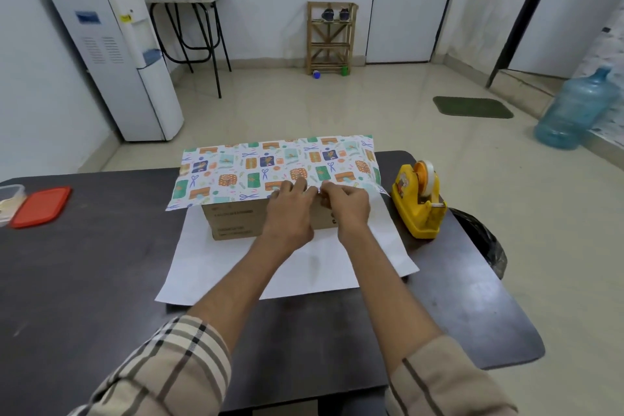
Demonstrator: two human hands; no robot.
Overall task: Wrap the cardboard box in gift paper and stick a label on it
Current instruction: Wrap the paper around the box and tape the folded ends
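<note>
A brown cardboard box (233,221) stands on the white underside of a sheet of gift paper (216,267) spread on the dark table (84,280). The far half of the sheet is folded over the box top, its patterned side (256,165) up. My left hand (292,209) and my right hand (344,206) meet at the near edge of that folded flap, above the box's front face. Both pinch the paper's edge between thumb and fingers. The box's right part is hidden behind my hands.
A yellow tape dispenser (418,203) stands on the table right of the box. A red lid (40,206) and a clear container (10,199) lie at the far left. A black bag (483,240) hangs beyond the table's right edge.
</note>
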